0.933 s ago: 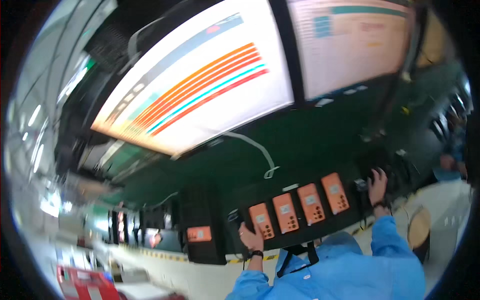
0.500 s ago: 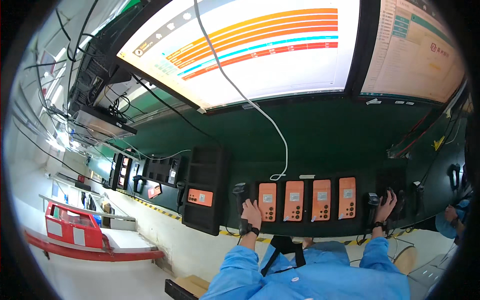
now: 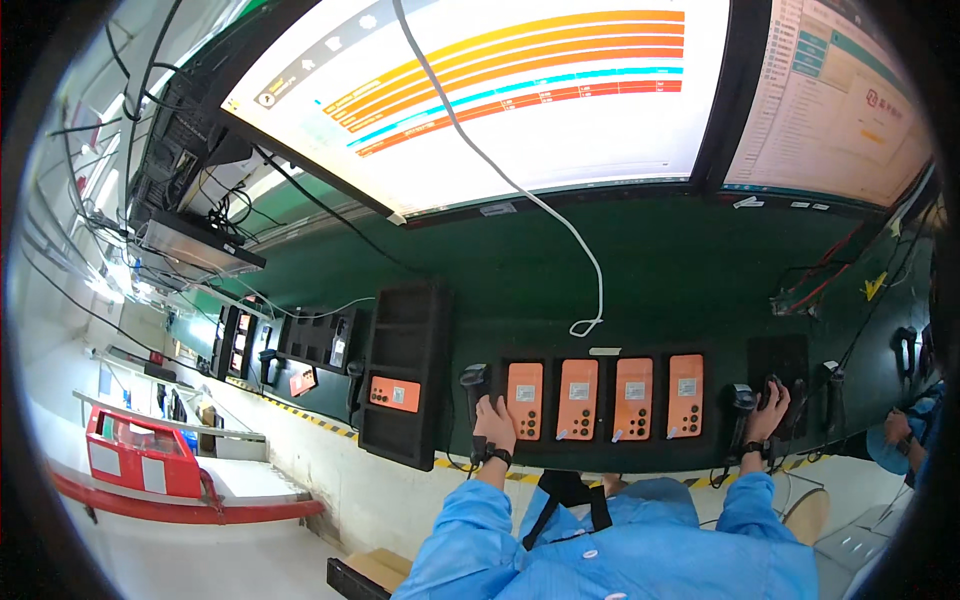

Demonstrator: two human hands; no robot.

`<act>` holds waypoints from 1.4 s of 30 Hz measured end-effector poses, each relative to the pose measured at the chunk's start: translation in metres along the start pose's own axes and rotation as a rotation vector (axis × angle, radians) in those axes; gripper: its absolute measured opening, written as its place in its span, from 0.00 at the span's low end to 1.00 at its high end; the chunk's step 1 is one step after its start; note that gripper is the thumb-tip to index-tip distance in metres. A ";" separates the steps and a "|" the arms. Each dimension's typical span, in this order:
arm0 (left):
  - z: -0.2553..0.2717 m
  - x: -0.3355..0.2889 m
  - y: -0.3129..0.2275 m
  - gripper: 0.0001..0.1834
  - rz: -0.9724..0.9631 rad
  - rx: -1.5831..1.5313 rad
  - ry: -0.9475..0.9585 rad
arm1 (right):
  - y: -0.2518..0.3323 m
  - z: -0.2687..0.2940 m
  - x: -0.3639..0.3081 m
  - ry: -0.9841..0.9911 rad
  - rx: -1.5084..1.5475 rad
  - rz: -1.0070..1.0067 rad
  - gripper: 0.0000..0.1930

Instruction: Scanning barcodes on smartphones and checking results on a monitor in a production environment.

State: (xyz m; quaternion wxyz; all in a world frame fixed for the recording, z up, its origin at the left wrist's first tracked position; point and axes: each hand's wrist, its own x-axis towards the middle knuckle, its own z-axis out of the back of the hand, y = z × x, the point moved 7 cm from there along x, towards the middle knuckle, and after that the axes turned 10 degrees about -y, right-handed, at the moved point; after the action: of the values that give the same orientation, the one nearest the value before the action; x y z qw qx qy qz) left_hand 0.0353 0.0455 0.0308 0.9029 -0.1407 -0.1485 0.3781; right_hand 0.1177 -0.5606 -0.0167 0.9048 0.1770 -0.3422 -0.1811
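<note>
My left hand [image 3: 495, 425] is closed around the handle of a black barcode scanner [image 3: 476, 378], its head pointing away from me at the left end of a row of phones. These orange phones [image 3: 577, 400], several in all, lie back up side by side in a dark tray, each with a white label and dark camera lenses. My right hand [image 3: 766, 410] rests curled over a black mouse [image 3: 772, 388] on a dark pad [image 3: 790, 350]. Another black scanner [image 3: 740, 402] stands just left of that hand.
A large monitor [image 3: 480, 110] and a second screen [image 3: 830, 110] stand behind the green table [image 3: 680, 260]. A white cable [image 3: 540, 205] hangs down before them. A black compartment tray [image 3: 408, 335] with one orange phone [image 3: 395, 393] lies left. A co-worker's hand [image 3: 897, 428] shows far right.
The whole view has shifted slightly, so the phones and trays sit a little further left. Both hands keep their places, left on the scanner and right on the mouse.
</note>
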 end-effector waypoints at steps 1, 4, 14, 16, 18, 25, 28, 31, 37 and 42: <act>-0.001 0.000 0.002 0.22 0.022 -0.024 -0.008 | 0.002 0.001 0.001 -0.004 0.008 0.018 0.22; -0.004 0.001 0.004 0.22 0.005 -0.012 0.012 | 0.002 0.001 0.002 0.004 -0.028 0.024 0.22; -0.012 0.000 0.015 0.25 0.041 -0.055 -0.029 | -0.003 0.000 0.001 0.016 -0.016 -0.010 0.21; -0.006 0.002 0.013 0.26 0.002 -0.041 -0.129 | -0.001 0.001 0.004 0.005 0.028 -0.002 0.21; -0.011 0.001 0.016 0.25 0.030 -0.012 -0.025 | 0.003 0.001 0.005 0.011 0.045 0.011 0.21; -0.002 0.000 0.009 0.25 0.024 -0.055 -0.015 | 0.009 0.003 0.004 -0.009 -0.007 0.074 0.22; -0.002 -0.001 0.009 0.25 0.025 -0.060 -0.009 | 0.005 0.001 0.002 -0.007 -0.002 0.081 0.22; -0.005 0.000 0.012 0.25 0.038 -0.050 -0.007 | 0.003 0.000 0.002 -0.016 -0.001 0.099 0.22; -0.009 0.001 0.015 0.25 0.057 -0.069 0.017 | 0.006 0.001 0.003 -0.026 -0.007 0.108 0.21; -0.006 0.001 0.013 0.26 0.043 -0.065 0.006 | 0.006 0.002 0.002 -0.028 -0.009 0.083 0.20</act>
State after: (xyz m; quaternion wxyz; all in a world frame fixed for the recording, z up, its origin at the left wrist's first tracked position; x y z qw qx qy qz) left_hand 0.0300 0.0537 0.0206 0.8899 -0.1741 -0.1549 0.3921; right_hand 0.1193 -0.5568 -0.0119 0.9074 0.1562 -0.3612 -0.1475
